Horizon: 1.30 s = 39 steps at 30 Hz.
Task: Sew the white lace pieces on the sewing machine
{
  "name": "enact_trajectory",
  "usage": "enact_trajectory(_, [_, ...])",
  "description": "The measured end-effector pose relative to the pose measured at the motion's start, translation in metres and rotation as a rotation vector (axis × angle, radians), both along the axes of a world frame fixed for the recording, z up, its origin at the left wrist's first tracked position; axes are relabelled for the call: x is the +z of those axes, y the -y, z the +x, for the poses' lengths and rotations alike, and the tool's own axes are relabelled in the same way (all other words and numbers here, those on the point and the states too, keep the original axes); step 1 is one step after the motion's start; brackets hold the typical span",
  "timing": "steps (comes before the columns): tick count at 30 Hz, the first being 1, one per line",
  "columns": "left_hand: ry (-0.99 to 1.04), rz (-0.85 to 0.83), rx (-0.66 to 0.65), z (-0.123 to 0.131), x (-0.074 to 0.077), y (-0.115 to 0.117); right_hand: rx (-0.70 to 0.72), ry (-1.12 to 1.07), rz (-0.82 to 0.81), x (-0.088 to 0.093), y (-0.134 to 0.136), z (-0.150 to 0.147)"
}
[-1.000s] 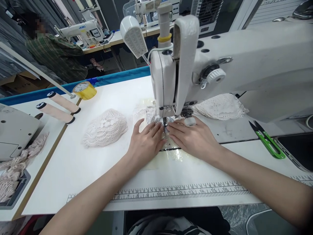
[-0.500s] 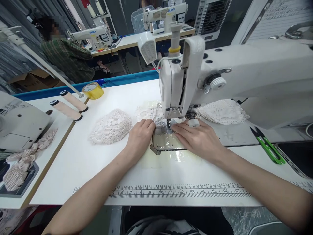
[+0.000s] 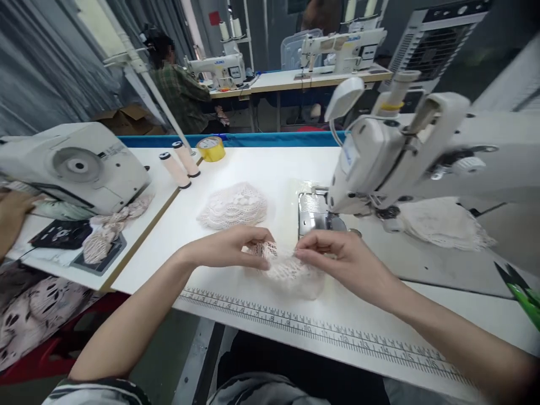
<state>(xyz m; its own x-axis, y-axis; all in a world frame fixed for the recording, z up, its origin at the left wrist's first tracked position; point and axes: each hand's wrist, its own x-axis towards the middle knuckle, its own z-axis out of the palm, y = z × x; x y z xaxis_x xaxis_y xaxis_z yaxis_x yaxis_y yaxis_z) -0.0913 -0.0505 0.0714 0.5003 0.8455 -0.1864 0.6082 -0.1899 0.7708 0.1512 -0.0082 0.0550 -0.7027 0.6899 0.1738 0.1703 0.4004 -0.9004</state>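
Observation:
Between my two hands hangs a piece of pale lace fabric (image 3: pixel 295 274), slightly blurred, just above the table near its printed ruler. My left hand (image 3: pixel 236 247) is closed on the lace's left side, thumb below and fingers above. With thumb and fingertips my right hand (image 3: pixel 337 256) pinches the lace's upper edge. Behind the hands stands the white sewing machine (image 3: pixel 367 157); its metal needle plate (image 3: pixel 311 211) shows with no lace over it. A pile of lace pieces (image 3: pixel 234 205) lies beyond my left hand, and more lace (image 3: pixel 442 222) lies under the machine's arm.
Green thread snips (image 3: pixel 523 295) lie at the right. Yellow tape (image 3: pixel 211 149) and two thread cones (image 3: pixel 175 170) sit at the back left. At the left are a second sewing machine (image 3: pixel 80 169) and another person's hand (image 3: pixel 14 216). Farther back, a person (image 3: pixel 179 93) sits at a machine.
The lace has come off the needle plate toward the table's front edge, now held in both hands. The head view has turned left; another person's hand now shows at the left.

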Motion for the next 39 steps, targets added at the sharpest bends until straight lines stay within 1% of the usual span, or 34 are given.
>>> enact_trajectory(1, [0.064,-0.061,0.061,-0.013,-0.003,0.005,-0.003,-0.022,-0.024,0.003,-0.002,-0.006])
enact_trajectory(2, [0.147,-0.104,0.153,-0.025,-0.005,0.009,-0.004,-0.046,-0.046,0.004,-0.004,-0.012])
enact_trajectory(3, [0.229,-0.112,0.263,-0.037,-0.005,0.012,-0.008,-0.069,-0.064,0.005,-0.007,-0.021])
enact_trajectory(5, [0.337,-0.031,0.488,-0.059,-0.004,0.011,-0.035,-0.118,-0.077,0.005,-0.015,-0.043])
enact_trajectory(6, [0.332,0.038,0.579,-0.068,-0.003,0.005,-0.068,-0.137,-0.066,0.003,-0.022,-0.056])
enact_trajectory(7, [0.285,0.112,0.643,-0.077,-0.002,-0.004,-0.105,-0.163,-0.045,0.001,-0.029,-0.07])
enact_trajectory(8, [0.183,0.196,0.687,-0.084,-0.002,-0.016,-0.146,-0.187,-0.023,-0.003,-0.039,-0.084])
enact_trajectory(9, [0.041,0.259,0.7,-0.089,-0.003,-0.03,-0.2,-0.167,-0.004,-0.008,-0.049,-0.097])
enact_trajectory(11, [-0.041,0.303,0.708,-0.097,-0.009,-0.059,-0.31,-0.06,0.035,-0.019,-0.07,-0.117])
enact_trajectory(13, [-0.128,0.333,0.704,-0.101,-0.019,-0.083,-0.38,0.007,0.056,-0.03,-0.089,-0.129])
enact_trajectory(14, [-0.174,0.359,0.705,-0.101,-0.025,-0.091,-0.404,0.039,0.069,-0.035,-0.097,-0.131])
enact_trajectory(15, [-0.222,0.389,0.71,-0.101,-0.031,-0.097,-0.422,0.07,0.081,-0.039,-0.102,-0.132])
enact_trajectory(17, [-0.321,0.452,0.734,-0.098,-0.042,-0.1,-0.437,0.125,0.107,-0.044,-0.108,-0.131])
enact_trajectory(20, [-0.456,0.548,0.77,-0.092,-0.047,-0.093,-0.428,0.179,0.143,-0.046,-0.105,-0.124])
enact_trajectory(23, [-0.526,0.662,0.764,-0.085,-0.041,-0.081,-0.394,0.209,0.173,-0.042,-0.09,-0.104])
enact_trajectory(25, [-0.529,0.753,0.723,-0.078,-0.036,-0.073,-0.335,0.235,0.187,-0.037,-0.071,-0.08])
enact_trajectory(28, [-0.603,1.167,0.572,-0.059,-0.031,-0.059,-0.221,0.295,0.222,-0.033,-0.036,-0.034])
enact_trajectory(29, [-0.591,1.269,0.501,-0.049,-0.031,-0.053,-0.144,0.316,0.297,-0.033,-0.026,-0.017])
enact_trajectory(30, [-0.575,1.341,0.406,-0.038,-0.032,-0.047,-0.117,0.322,0.374,-0.033,-0.018,0.0])
enact_trajectory(32, [-0.493,1.387,0.217,-0.011,-0.034,-0.034,-0.206,0.409,0.499,-0.032,-0.011,0.037])
enact_trajectory(33, [-0.448,1.359,0.126,0.003,-0.036,-0.029,-0.276,0.481,0.542,-0.032,-0.013,0.056])
enact_trajectory(34, [-0.402,1.32,0.05,0.019,-0.039,-0.024,-0.398,0.564,0.569,-0.031,-0.017,0.075])
enact_trajectory(37, [-0.304,1.203,-0.069,0.062,-0.048,-0.017,-0.637,0.67,0.568,-0.026,-0.035,0.123])
enact_trajectory(39, [-0.277,1.147,-0.124,0.084,-0.053,-0.018,-0.734,0.725,0.549,-0.024,-0.045,0.143])
